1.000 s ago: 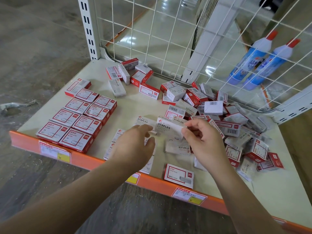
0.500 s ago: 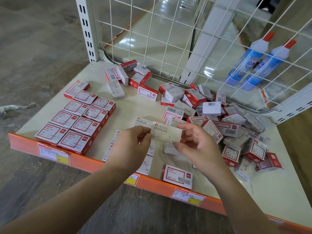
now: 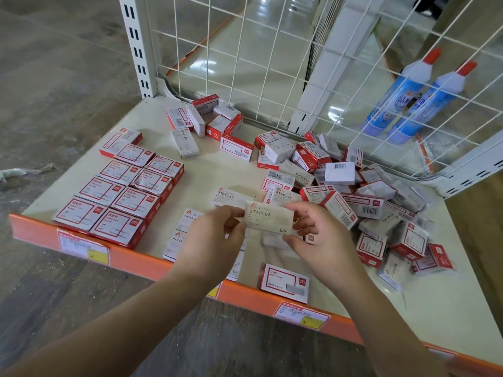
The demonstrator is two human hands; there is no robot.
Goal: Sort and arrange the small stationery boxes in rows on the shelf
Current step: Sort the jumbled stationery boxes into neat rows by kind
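A white box marked STAPLES (image 3: 269,217) is held above the shelf (image 3: 212,178) between both hands. My left hand (image 3: 212,240) pinches its left end and my right hand (image 3: 321,235) pinches its right end. Red-and-white paper clip boxes (image 3: 128,194) lie in two neat rows at the shelf's front left. White boxes (image 3: 185,227) lie in a column under my left hand, partly hidden. A loose heap of mixed boxes (image 3: 353,191) covers the right side. One red-framed staples box (image 3: 284,281) lies alone near the front edge.
A small cluster of boxes (image 3: 206,121) sits at the back by the wire mesh wall (image 3: 245,63). Two blue bottles with red caps (image 3: 416,96) lie behind the mesh at right. An orange price rail (image 3: 152,265) with labels lines the shelf's front edge.
Both hands have lifted the white staples box off the pile and turned it so its printed face points up. The view has shifted slightly.
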